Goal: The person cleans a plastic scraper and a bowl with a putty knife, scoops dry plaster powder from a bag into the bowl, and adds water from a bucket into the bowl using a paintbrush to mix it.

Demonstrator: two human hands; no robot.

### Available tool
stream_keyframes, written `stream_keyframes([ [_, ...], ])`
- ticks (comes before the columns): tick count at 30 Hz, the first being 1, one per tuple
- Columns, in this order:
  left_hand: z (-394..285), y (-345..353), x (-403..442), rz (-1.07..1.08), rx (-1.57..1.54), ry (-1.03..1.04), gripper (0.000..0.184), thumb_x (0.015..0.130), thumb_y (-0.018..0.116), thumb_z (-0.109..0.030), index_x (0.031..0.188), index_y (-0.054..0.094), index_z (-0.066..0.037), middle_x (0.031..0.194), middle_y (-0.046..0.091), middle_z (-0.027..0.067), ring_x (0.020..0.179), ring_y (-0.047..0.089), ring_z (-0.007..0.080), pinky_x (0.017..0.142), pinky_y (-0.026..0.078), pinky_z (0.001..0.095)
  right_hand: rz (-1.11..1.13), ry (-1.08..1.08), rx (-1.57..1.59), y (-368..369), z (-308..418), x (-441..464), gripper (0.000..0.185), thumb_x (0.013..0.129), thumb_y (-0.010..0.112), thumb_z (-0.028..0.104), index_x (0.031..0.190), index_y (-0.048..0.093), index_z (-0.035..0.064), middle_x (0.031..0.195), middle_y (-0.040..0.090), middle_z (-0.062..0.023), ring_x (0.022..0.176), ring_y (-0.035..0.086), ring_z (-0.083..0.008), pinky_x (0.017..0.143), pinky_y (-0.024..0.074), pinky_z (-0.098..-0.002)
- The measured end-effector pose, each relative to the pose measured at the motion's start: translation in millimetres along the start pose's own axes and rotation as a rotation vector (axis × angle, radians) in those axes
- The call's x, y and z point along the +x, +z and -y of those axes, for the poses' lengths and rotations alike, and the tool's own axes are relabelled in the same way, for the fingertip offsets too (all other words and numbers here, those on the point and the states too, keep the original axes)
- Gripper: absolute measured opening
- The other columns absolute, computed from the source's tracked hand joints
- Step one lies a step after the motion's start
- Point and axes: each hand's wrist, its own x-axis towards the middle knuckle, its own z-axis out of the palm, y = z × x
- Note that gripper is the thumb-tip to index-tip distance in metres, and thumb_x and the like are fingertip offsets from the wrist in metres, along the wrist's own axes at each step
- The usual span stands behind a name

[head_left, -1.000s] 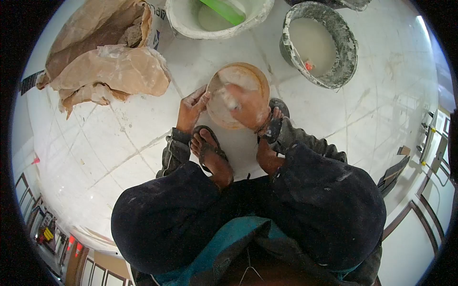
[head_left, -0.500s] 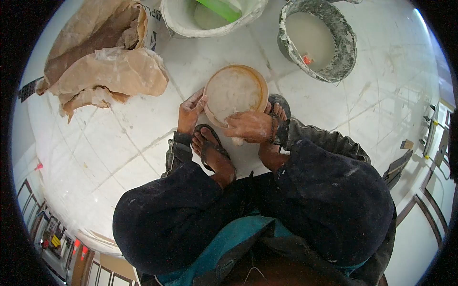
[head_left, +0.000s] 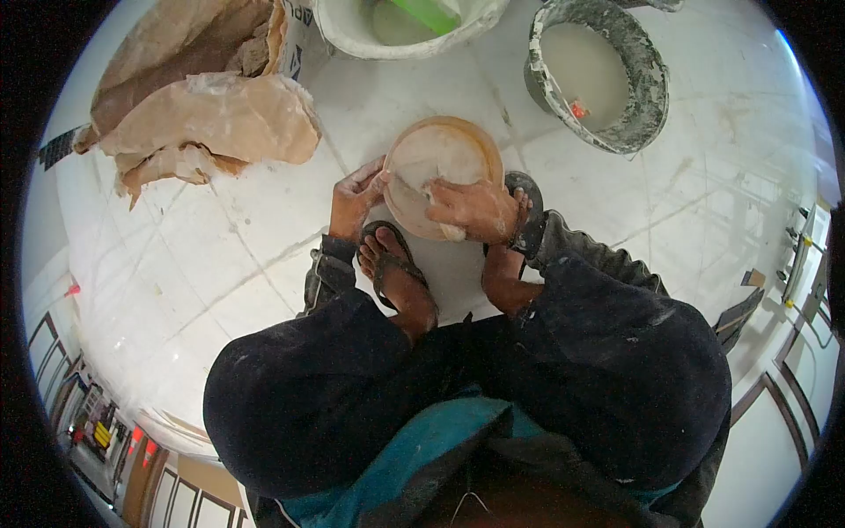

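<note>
A round, tan-rimmed bowl of whitish paste sits between my feet. My left hand grips its left rim, thumb and fingers closed on the edge. Over the near right part of the bowl, my right hand is closed, its fingers down at the paste. A pale handle-like end pokes out beneath that hand; the rest of this tool is mostly hidden by the fingers. White residue coats both hands.
A torn paper sack lies at upper left. At the top stands a white bucket with a green tool in it. A grey-smeared bucket of cloudy liquid is at upper right. Sandalled feet flank the bowl.
My right hand has moved up and slightly right, deeper over the bowl, leaving a darker hollow in the paste. My left hand keeps its hold on the rim. The whole view has shifted slightly.
</note>
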Motion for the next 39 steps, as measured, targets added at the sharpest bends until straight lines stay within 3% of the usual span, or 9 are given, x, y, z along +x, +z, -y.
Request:
stream_keyframes([
  [5, 23.3, -0.9, 1.6, -0.001, -0.01, 0.049, 0.054, 0.094, 0.071, -0.027, 0.138, 0.055, 0.0, 0.128, 0.065, 0.0107, 0.11, 0.065, 0.0181, 0.093, 0.055, 0.0334, 0.152, -0.241, -0.009, 19.7, -6.1, -20.4, 0.042, 0.082, 0.063, 0.014, 0.123, 0.058, 0.0189, 0.136, 0.052, -0.0163, 0.111, 0.064, -0.0365, 0.084, 0.0575, -0.0464],
  [8, 11.0, 0.1, 1.7, 0.014, 0.03, 0.09, 0.055, 0.095, 0.069, -0.028, 0.141, 0.053, -0.001, 0.132, 0.063, 0.0091, 0.114, 0.063, 0.0187, 0.095, 0.054, 0.0352, 0.318, -0.136, -0.01, 0.5, 1.7, -15.6, 0.048, 0.08, 0.065, 0.013, 0.127, 0.057, 0.0178, 0.137, 0.052, -0.0168, 0.119, 0.06, -0.0359, 0.085, 0.0569, -0.0463],
  [11, 10.7, -4.8, 4.6, 0.039, 0.035, 0.088, 0.057, 0.095, 0.07, -0.026, 0.143, 0.05, -0.001, 0.134, 0.061, 0.012, 0.116, 0.062, 0.0188, 0.097, 0.053, 0.0346, -0.135, -0.159, 0.064, -11.2, -10.4, -3.2, 0.052, 0.079, 0.066, 0.013, 0.13, 0.055, 0.0158, 0.135, 0.052, -0.0176, 0.124, 0.057, -0.0358, 0.082, 0.0585, -0.0435],
  [15, -0.2, 0.5, 4.5, 0.057, -0.004, 0.093, 0.06, 0.093, 0.072, -0.024, 0.143, 0.05, -0.001, 0.136, 0.06, 0.0155, 0.117, 0.061, 0.0184, 0.099, 0.051, 0.0334, -0.05, -0.049, -0.003, -10.6, -2.2, 8.2, 0.049, 0.078, 0.067, 0.011, 0.126, 0.055, 0.0126, 0.134, 0.052, -0.0182, 0.126, 0.055, -0.0364, 0.08, 0.06, -0.0402],
  [20, -2.7, -1.4, 7.7, 0.069, 0.012, 0.11, 0.061, 0.092, 0.074, -0.019, 0.144, 0.049, -0.001, 0.136, 0.06, 0.0163, 0.119, 0.06, 0.0187, 0.1, 0.05, 0.0329, 0.072, -0.273, -0.075, 27.6, 2.1, -24.4, 0.036, 0.081, 0.064, 0.01, 0.117, 0.057, 0.0139, 0.134, 0.053, -0.0187, 0.127, 0.055, -0.0371, 0.08, 0.0604, -0.0399],
  [24, -9.1, -0.6, 16.0, 0.112, 0.003, 0.146, 0.061, 0.091, 0.075, -0.015, 0.143, 0.049, 0.001, 0.136, 0.06, 0.0182, 0.122, 0.058, 0.0198, 0.102, 0.049, 0.0322, 0.171, -0.17, 0.004, -0.7, -5.3, -35.8, 0.041, 0.082, 0.063, 0.011, 0.122, 0.058, 0.0169, 0.138, 0.052, -0.0186, 0.123, 0.058, -0.036, 0.082, 0.0598, -0.0407],
  [26, -22.6, 4.6, 16.6, 0.095, 0.065, 0.129, 0.061, 0.09, 0.075, -0.015, 0.143, 0.049, 0.002, 0.136, 0.059, 0.0192, 0.123, 0.058, 0.02, 0.102, 0.048, 0.0321, -0.164, -0.151, 0.075, -17.6, -11.4, -34.9, 0.041, 0.083, 0.063, 0.012, 0.123, 0.059, 0.0183, 0.142, 0.051, -0.018, 0.124, 0.059, -0.0345, 0.084, 0.059, -0.0406],
  [29, -22.9, 5.0, 18.0, 0.1, 0.101, 0.137, 0.062, 0.09, 0.076, -0.014, 0.143, 0.049, 0.003, 0.136, 0.059, 0.0207, 0.125, 0.056, 0.0205, 0.104, 0.047, 0.0322, -0.207, -0.06, 0.007, -17.7, -27.6, -23.8, 0.038, 0.082, 0.062, 0.014, 0.12, 0.06, 0.018, 0.142, 0.051, -0.0169, 0.126, 0.057, -0.0338, 0.085, 0.0586, -0.0391],
  [39, -10.6, 1.9, 22.0, 0.071, 0.079, 0.124, 0.062, 0.09, 0.074, -0.011, 0.144, 0.047, 0.004, 0.136, 0.059, 0.0197, 0.122, 0.058, 0.0196, 0.105, 0.047, 0.0319, 0.045, 0.099, -0.087, 4.3, -5.2, -68.5, 0.04, 0.08, 0.063, 0.018, 0.12, 0.062, 0.0191, 0.146, 0.048, -0.0219, 0.124, 0.06, -0.0352, 0.089, 0.0556, -0.0417],
])
